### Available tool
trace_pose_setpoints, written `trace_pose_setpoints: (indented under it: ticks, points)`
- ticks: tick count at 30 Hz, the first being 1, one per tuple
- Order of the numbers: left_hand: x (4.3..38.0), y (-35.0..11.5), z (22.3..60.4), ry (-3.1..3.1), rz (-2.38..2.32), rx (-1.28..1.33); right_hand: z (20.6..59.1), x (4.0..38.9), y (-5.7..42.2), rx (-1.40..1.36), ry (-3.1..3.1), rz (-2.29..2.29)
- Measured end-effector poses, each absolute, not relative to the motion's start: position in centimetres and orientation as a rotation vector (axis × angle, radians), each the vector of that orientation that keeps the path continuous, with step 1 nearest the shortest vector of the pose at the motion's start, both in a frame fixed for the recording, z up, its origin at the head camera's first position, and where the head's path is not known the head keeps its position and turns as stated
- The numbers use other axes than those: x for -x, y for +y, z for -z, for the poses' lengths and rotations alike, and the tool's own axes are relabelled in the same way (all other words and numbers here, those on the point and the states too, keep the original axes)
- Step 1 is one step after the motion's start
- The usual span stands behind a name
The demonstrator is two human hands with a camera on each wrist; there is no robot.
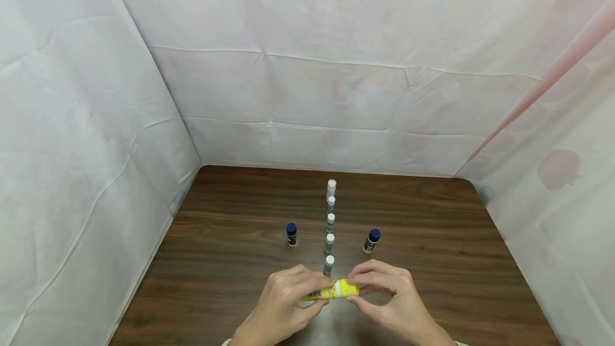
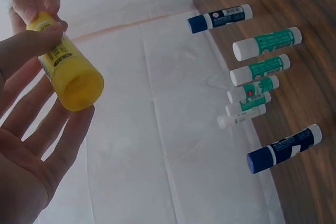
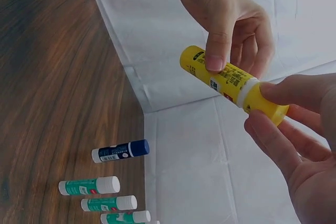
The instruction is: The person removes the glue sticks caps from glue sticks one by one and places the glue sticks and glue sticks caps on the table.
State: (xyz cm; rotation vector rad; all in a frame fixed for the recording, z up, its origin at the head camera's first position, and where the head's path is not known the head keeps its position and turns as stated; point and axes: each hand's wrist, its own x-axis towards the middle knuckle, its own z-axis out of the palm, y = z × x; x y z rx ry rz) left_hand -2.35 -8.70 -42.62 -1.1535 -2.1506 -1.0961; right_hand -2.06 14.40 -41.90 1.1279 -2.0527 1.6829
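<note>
A yellow glue stick (image 1: pixel 345 288) is held sideways above the near part of the table, between both hands. My left hand (image 1: pixel 292 298) grips its body, thumb on the near side and fingers over the top. My right hand (image 1: pixel 391 291) pinches the yellow cap, just past a white ring, as the right wrist view shows. In the left wrist view the hollow base of the yellow glue stick (image 2: pixel 79 82) faces the camera. Directly beyond the hands stands the nearest green glue stick (image 1: pixel 329 265) with its white cap.
Several green glue sticks (image 1: pixel 329 243) stand upright in a line running away from me, with a whitish one (image 1: pixel 331 188) at the far end. Navy-capped sticks stand left (image 1: pixel 291 235) and right (image 1: pixel 371 241) of the line. White sheeting (image 1: pixel 298 95) surrounds the brown wooden table (image 1: pixel 230 228).
</note>
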Motion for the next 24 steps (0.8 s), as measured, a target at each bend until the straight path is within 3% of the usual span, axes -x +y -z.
trace_pose_setpoints:
  ticks: [24]
  points:
    - [2.3, -8.9, 42.5, -2.125, 1.166, 1.258, 40.3, 1.6, 14.6, -1.253, -2.003, -1.592]
